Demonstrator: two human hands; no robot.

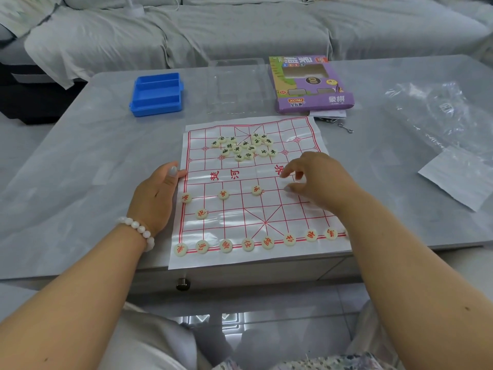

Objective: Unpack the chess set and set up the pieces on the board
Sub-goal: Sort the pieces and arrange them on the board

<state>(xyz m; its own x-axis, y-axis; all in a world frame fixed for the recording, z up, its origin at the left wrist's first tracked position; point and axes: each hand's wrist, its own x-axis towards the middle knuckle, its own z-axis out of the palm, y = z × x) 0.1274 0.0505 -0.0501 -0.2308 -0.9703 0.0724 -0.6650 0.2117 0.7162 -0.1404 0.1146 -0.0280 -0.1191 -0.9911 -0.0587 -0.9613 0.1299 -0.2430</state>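
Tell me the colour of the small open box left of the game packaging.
Blue; the plastic box shows clearly in the head view.

The board sheet (256, 198) lies on the table (93, 161), at its near edge. Along the sheet's near line stands a row of pieces (248, 244). A heap of pieces (244, 148) lies on the far half. The left hand (154, 196) rests on the table at the sheet's left edge; the right hand (317, 180) is over the sheet's right side. Behind the sheet, the tray (157, 93) sits to the left and the box (309, 82) to the right. The plastic wrap (437, 116) lies far right. The sofa (240, 28) stands behind the table.
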